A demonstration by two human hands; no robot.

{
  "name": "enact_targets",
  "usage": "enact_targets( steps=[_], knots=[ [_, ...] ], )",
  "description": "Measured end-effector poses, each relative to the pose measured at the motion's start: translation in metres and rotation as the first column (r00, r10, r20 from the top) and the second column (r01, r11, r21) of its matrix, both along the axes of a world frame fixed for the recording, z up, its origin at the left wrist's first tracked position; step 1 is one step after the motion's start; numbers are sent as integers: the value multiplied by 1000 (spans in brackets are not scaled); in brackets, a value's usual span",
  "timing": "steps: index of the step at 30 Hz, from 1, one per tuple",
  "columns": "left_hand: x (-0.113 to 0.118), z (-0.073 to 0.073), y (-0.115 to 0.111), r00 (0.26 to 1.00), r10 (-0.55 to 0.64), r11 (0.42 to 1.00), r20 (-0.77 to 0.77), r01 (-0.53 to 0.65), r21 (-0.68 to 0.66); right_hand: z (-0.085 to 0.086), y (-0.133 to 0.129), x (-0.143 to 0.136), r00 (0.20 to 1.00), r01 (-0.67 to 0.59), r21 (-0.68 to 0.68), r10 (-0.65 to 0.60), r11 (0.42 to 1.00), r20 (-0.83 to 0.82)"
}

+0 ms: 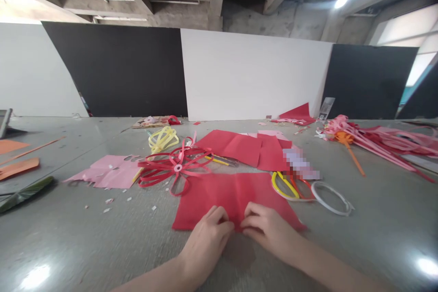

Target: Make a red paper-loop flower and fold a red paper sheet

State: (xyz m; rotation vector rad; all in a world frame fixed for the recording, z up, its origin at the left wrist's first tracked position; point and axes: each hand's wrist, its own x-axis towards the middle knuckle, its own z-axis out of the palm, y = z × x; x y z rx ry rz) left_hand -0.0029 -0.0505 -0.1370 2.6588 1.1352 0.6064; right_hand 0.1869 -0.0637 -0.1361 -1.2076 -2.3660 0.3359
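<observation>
A sheet of red paper [212, 191] lies in front of me, with crease lines near its middle. At its near edge my left hand [212, 232] is closed, the fingertips pinching the paper left of the middle. A short gap to the right, my right hand [265, 228] pinches the same edge with bent fingers. The fingers hide part of that edge. Touching the sheet's far left corner is a red paper-strip flower [177, 168] with looped petals and a pale round centre.
Behind the sheet lie more red paper [232, 143], a yellow-handled cutter [221, 160] and a yellow strip flower [163, 139]. Scissors [285, 186] with yellow loops and a white ring [331, 198] are at right. Pink cut paper [109, 171] lies left; pink strips [369, 139] lie far right.
</observation>
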Motion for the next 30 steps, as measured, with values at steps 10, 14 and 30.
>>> enact_targets(
  steps=[10,14,30],
  knots=[
    [2,-4,2,1000,-1,999,-14,0,-39,-22,8,3,955,-142,433,7,890,298],
    [3,-2,2,999,-14,1000,-40,14,0,-19,10,4,976,-108,333,35,937,216],
    [1,-5,1,935,22,972,-353,63,225,-9,10,-4,984,77,-33,-81,997,-161]
  ],
)
